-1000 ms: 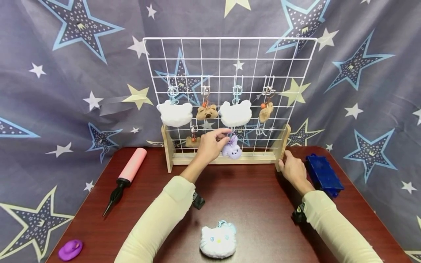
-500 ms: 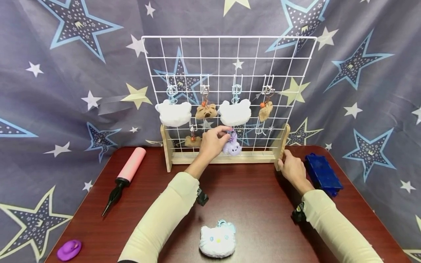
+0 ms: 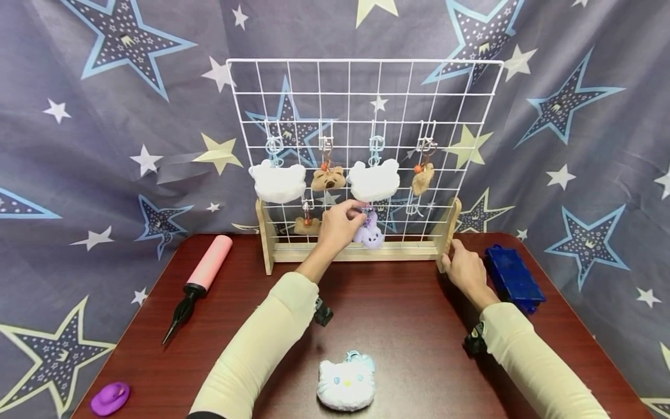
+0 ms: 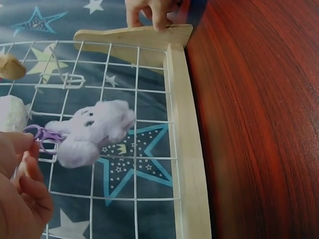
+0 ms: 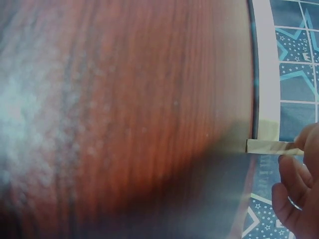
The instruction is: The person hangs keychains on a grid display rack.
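Observation:
My left hand [image 3: 336, 231] pinches the purple ring [image 4: 44, 138] of a lavender plush keychain [image 3: 369, 234] in front of the lower part of a white wire grid rack [image 3: 349, 93]. Whether the ring touches a hook behind the fingers is hard to tell. The plush hangs below the fingertips, its small face outward in the head view. At the rack's right end, my right hand [image 3: 466, 269] holds the wooden foot [image 3: 449, 233] between thumb and fingers; the right wrist view shows the foot's end [image 5: 269, 146] there.
White plush keychains [image 3: 280, 181] and brown bear keychains [image 3: 328, 178] hang on the grid. An unoccupied hook [image 3: 414, 209] is at lower right. A white cat plush [image 3: 346, 384], pink pump [image 3: 211, 262], purple duck [image 3: 110, 398] and blue case [image 3: 515, 278] lie on the table.
The left hand and lavender keychain have moved slightly up and closer to the grid. My right hand stays at the wooden foot.

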Action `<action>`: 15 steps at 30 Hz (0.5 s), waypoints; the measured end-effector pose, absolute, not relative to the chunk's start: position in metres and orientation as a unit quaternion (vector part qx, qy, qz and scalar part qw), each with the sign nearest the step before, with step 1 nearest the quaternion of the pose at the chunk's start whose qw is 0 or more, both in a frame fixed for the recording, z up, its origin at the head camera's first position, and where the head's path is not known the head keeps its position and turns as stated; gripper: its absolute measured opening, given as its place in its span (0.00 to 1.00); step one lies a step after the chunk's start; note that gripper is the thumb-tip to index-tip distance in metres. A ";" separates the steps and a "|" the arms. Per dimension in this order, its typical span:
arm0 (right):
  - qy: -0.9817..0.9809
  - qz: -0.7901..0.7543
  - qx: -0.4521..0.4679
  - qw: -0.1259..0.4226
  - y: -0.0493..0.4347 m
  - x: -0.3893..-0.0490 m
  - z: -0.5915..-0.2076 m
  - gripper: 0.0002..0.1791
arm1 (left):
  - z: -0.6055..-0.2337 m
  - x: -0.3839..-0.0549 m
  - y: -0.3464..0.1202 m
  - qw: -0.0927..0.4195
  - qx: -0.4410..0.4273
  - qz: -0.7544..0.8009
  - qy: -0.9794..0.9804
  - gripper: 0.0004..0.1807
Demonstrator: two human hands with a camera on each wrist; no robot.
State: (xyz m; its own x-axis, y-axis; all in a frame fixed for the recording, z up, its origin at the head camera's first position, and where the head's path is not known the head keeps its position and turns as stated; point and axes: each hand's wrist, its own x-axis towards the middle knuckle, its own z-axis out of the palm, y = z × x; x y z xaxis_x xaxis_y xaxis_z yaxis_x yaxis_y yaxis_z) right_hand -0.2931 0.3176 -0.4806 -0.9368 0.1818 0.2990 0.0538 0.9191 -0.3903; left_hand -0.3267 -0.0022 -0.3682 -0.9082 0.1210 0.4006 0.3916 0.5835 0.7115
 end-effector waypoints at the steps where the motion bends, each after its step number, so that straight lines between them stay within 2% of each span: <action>1: -0.965 0.192 -0.061 0.167 0.317 -0.293 -0.481 0.19 | -0.369 -0.327 -0.003 0.151 -0.144 -0.429 -0.879 0.14; 5: -0.965 0.193 -0.062 0.169 0.317 -0.292 -0.482 0.19 | -0.372 -0.326 -0.005 0.133 -0.137 -0.417 -0.889 0.17; 15: -0.963 0.193 -0.056 0.181 0.318 -0.293 -0.482 0.19 | -0.382 -0.314 -0.018 0.121 -0.140 -0.416 -0.890 0.16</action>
State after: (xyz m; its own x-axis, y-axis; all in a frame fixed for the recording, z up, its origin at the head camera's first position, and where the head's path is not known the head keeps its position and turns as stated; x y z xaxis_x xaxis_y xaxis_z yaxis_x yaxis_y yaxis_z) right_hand -0.2931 0.3176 -0.4821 -0.9285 0.1776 0.3261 0.0379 0.9189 -0.3926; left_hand -0.3143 -0.0183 -0.3820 -0.9315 0.1480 0.3322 0.3497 0.6154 0.7064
